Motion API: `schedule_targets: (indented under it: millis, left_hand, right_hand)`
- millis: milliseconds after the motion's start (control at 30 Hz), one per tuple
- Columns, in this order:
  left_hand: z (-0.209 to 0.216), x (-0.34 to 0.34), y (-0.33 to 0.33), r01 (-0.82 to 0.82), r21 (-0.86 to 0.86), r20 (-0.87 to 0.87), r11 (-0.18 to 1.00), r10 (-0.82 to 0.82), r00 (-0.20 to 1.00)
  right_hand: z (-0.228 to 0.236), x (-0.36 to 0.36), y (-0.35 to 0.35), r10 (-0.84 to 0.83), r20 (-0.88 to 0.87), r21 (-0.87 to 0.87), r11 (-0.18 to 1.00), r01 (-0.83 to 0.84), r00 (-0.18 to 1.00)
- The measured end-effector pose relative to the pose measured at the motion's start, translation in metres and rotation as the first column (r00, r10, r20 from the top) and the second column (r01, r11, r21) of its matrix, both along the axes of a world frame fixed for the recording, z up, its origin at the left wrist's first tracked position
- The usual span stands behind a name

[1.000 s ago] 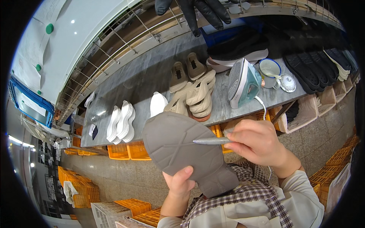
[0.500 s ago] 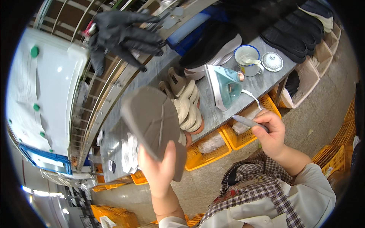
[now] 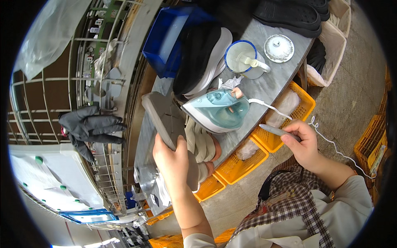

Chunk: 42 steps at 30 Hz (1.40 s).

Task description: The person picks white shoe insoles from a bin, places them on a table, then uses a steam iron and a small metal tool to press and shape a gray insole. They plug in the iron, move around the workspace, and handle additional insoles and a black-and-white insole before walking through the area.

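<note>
Left hand (image 3: 171, 159) is closed on a grey shoe sole (image 3: 168, 111), thumb on one side and fingers on the other, partly hidden. This sole is held tilted in the air, before the bench (image 3: 285, 76) and near a steam iron (image 3: 219, 109). Right hand (image 3: 304, 142) is bent in a pinch around a grey pen-like tool (image 3: 272, 130), whose tip is well apart from the sole. The sole seems of foam or rubber; I judge it light, slightly bendable, not fragile, hardly slippery, best taken by its thick edge. The tool looks stiff and smooth, better gripped behind its tapered tip.
</note>
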State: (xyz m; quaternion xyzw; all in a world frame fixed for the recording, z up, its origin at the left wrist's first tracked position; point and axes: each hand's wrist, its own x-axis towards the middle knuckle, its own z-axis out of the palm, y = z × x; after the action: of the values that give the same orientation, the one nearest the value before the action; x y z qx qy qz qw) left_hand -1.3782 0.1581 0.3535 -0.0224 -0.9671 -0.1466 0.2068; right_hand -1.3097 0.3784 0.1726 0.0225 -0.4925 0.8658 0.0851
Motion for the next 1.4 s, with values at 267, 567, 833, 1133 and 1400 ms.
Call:
schedule_targets:
  millis: [267, 567, 833, 1133, 1400]
  left_hand:
    - [-0.003, -0.008, 0.012, -0.034, -0.028, 0.008, 0.999, 0.034, 0.999]
    - [-0.006, -0.012, 0.016, -0.025, -0.084, 0.000, 0.996, 0.025, 1.000]
    - [-0.009, -0.014, 0.019, -0.031, -0.115, 0.010, 0.993, 0.033, 0.999]
    - [-0.008, -0.014, 0.018, -0.036, -0.138, 0.018, 0.990, 0.038, 0.999]
    - [-0.008, -0.013, 0.023, -0.019, -0.145, 0.007, 0.989, 0.020, 1.000]
  right_hand:
    - [-0.008, -0.013, 0.002, 0.006, 0.056, 0.038, 0.999, -0.008, 0.998]
    - [-0.011, -0.018, 0.005, 0.025, 0.069, 0.039, 0.999, -0.028, 0.997]
    - [-0.012, -0.021, 0.007, 0.029, 0.082, 0.031, 0.999, -0.032, 0.996]
    - [-0.014, -0.022, 0.006, 0.019, 0.076, 0.051, 0.998, -0.023, 0.997]
    - [-0.016, -0.021, 0.006, 0.012, 0.079, 0.049, 0.999, -0.016, 0.997]
